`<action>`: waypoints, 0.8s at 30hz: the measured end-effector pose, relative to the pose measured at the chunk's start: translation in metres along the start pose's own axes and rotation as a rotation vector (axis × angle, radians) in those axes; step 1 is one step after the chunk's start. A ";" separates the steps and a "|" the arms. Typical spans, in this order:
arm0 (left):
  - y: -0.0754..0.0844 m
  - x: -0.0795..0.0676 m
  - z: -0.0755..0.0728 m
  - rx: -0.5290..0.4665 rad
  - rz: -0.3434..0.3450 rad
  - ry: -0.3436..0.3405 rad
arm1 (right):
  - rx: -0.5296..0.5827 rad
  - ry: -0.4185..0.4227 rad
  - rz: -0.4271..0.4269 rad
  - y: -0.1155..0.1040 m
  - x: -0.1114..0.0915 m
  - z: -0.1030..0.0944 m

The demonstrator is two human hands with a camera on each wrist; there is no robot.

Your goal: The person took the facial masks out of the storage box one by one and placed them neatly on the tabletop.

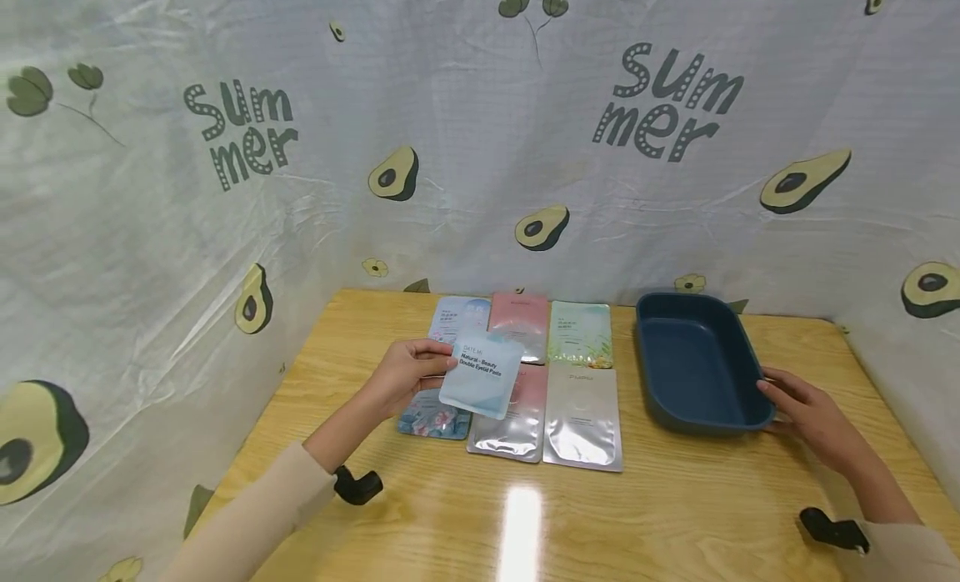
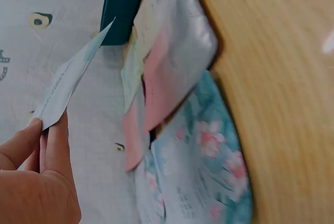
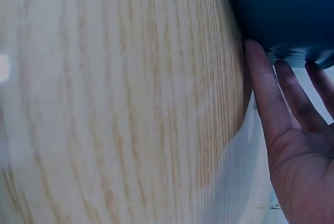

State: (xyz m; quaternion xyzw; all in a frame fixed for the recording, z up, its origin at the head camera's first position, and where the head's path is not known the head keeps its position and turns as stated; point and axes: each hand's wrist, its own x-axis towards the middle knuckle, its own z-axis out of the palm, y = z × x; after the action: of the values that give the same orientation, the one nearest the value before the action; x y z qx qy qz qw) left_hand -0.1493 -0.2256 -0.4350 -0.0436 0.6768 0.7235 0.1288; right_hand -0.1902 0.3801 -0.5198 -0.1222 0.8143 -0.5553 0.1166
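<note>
My left hand pinches a small pale-blue sachet, printed Double Eyelid Paste, by its left edge between thumb and fingers. The sachet is raised over laid-out packets, covering parts of them; the left wrist view shows it nearly edge-on. At the right, my right hand holds the side of a dark blue rectangular basin. One digit reaches its rim. Several right fingers lie against its outer wall, low by the tabletop.
Flat packets lie in two rows: blue floral, pink, pink-silver, green and cream-silver. The basin stands right of them on the wooden table. A white avocado-print cloth hangs behind.
</note>
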 end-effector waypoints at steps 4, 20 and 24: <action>-0.008 -0.015 -0.011 0.015 -0.018 0.021 | 0.006 0.001 -0.006 0.000 0.000 0.000; -0.033 -0.070 -0.045 0.031 -0.115 0.048 | -0.018 -0.014 0.033 -0.001 -0.003 0.001; -0.040 -0.080 -0.051 0.034 -0.133 0.047 | -0.022 -0.008 0.045 -0.003 -0.001 0.000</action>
State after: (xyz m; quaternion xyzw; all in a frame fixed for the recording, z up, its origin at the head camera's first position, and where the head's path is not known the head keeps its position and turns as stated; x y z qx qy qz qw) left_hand -0.0680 -0.2847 -0.4585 -0.1035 0.6873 0.7006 0.1614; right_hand -0.1890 0.3794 -0.5171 -0.1073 0.8225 -0.5430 0.1310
